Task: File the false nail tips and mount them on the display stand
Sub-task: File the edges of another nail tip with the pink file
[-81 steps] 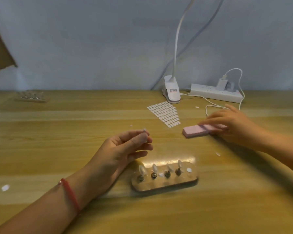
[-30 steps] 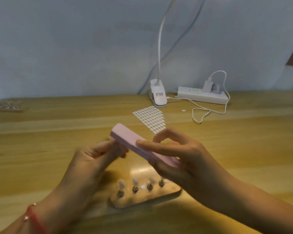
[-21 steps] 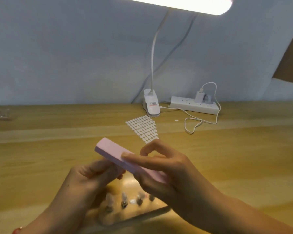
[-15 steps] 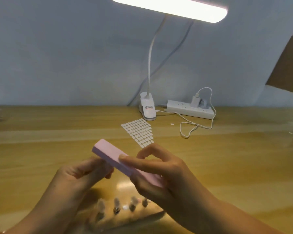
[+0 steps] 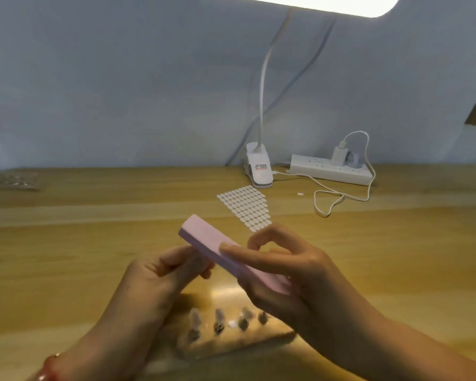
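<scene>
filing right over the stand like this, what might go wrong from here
1. The right hand holds the pink buffer block seemingly just over the display stand; a slip could knock the mounted nail tips off it.
2. The left hand bunches its fingertips under the block, and whatever they pinch is hidden. Something that small may pop loose and get lost on the table.

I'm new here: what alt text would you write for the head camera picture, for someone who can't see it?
A person's right hand holds a pink filing block slanted above a wooden table, just over the pinched fingertips of the left hand; whatever they pinch is hidden. Below, a display stand carries four blurred nail tips.
</scene>
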Demonstrator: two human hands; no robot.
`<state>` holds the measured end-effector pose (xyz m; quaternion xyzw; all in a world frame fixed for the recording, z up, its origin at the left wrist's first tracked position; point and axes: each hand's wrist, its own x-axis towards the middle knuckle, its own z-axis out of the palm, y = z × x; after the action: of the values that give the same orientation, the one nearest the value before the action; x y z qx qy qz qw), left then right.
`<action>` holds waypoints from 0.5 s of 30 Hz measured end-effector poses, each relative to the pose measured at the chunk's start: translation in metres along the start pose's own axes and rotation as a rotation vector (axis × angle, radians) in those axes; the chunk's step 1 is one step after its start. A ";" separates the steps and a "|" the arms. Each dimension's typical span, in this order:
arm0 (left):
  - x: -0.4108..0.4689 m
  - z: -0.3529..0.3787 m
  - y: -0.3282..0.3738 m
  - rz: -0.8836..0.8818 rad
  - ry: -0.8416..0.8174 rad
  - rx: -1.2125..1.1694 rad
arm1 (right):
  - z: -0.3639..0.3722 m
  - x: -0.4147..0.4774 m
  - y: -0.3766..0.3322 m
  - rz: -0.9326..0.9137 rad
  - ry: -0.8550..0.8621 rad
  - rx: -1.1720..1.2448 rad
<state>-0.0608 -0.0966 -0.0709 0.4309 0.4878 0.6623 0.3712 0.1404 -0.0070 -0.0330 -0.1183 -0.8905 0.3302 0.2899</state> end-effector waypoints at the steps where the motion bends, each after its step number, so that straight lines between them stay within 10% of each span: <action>1: -0.003 0.006 0.002 -0.003 0.022 -0.003 | 0.001 0.001 0.000 0.006 -0.004 0.007; 11: -0.002 0.005 0.005 -0.130 0.119 0.041 | -0.029 0.012 0.009 0.119 0.101 0.023; 15: 0.000 0.004 0.005 -0.154 0.135 -0.030 | -0.055 0.016 0.034 0.324 -0.061 -0.387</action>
<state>-0.0573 -0.0969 -0.0651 0.3411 0.5334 0.6664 0.3937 0.1604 0.0536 -0.0145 -0.3029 -0.9147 0.1994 0.1783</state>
